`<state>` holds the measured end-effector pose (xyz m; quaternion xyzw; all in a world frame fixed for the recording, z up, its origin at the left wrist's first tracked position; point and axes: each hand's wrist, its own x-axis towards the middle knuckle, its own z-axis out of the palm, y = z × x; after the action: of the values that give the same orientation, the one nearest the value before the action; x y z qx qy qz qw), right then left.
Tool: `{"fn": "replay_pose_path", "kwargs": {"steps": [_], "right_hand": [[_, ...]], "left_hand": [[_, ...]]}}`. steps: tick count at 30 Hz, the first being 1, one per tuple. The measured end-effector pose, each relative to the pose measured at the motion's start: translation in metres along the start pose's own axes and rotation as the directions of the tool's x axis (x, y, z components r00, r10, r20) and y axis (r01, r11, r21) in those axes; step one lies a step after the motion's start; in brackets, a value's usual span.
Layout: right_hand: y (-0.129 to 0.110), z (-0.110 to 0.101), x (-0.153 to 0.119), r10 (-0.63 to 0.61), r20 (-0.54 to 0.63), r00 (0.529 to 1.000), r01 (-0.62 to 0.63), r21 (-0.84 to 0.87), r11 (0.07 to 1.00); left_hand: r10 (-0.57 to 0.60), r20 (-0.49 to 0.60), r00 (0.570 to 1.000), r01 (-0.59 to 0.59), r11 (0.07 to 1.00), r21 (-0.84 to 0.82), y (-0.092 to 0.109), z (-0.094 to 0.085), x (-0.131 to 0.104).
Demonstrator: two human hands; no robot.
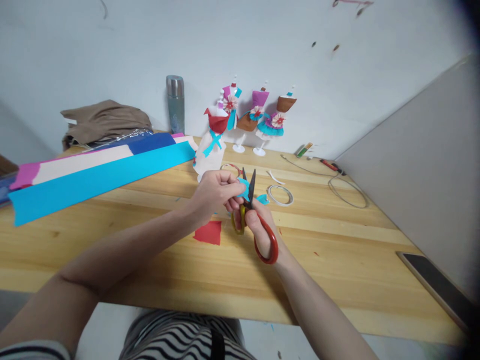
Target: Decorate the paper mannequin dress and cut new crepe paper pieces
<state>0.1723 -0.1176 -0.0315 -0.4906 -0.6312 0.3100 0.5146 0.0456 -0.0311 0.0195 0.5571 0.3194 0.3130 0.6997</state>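
My left hand [219, 192] pinches a small piece of light blue crepe paper [243, 187] between thumb and fingers. My right hand [258, 225] grips a pair of scissors [268, 245] with one red and one yellow handle loop. Their dark blades are parted and point away from me, with the blue paper at the blades. A red paper square [208, 233] lies on the table below my left hand. Just right of the blades rests a blue paper scrap [263, 199]. Beyond my hands stands a small dress form [213, 145] in a red top, white skirt and blue bow.
Three more dressed mini forms [270, 120] stand by the wall, near a thermos [175, 105]. Long crepe paper strips [105, 172] and brown cloth [108, 120] lie left. A white tape ring [280, 195], a cable [348, 200] and a phone-like dark slab [435, 285] are right.
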Motion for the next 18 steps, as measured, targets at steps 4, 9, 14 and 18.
{"fn": "replay_pose_path", "kwargs": {"steps": [4, 9, 14, 18], "right_hand": [[-0.0003, 0.0001, 0.0001, -0.003, 0.009, 1.0, 0.003, 0.008, 1.0], [0.0001, -0.0006, -0.0008, 0.018, 0.015, 1.0, -0.019, 0.022, 1.0], [-0.0018, -0.0011, -0.0008, 0.019, 0.01, 1.0, -0.02, 0.024, 1.0], [-0.0022, -0.0013, -0.0005, 0.013, 0.006, 1.0, -0.013, 0.028, 1.0]], "left_hand": [[-0.004, -0.007, 1.0, 0.004, 1.0, 0.006, 0.0003, 0.0005, 0.0003], [0.002, 0.0, 1.0, -0.002, 1.0, 0.004, -0.0004, -0.0002, 0.0007], [0.008, 0.002, 1.0, -0.008, 1.0, 0.016, -0.001, -0.0007, 0.0011], [0.018, 0.009, 1.0, -0.019, 1.0, 0.013, -0.0022, -0.0018, 0.002]]}}
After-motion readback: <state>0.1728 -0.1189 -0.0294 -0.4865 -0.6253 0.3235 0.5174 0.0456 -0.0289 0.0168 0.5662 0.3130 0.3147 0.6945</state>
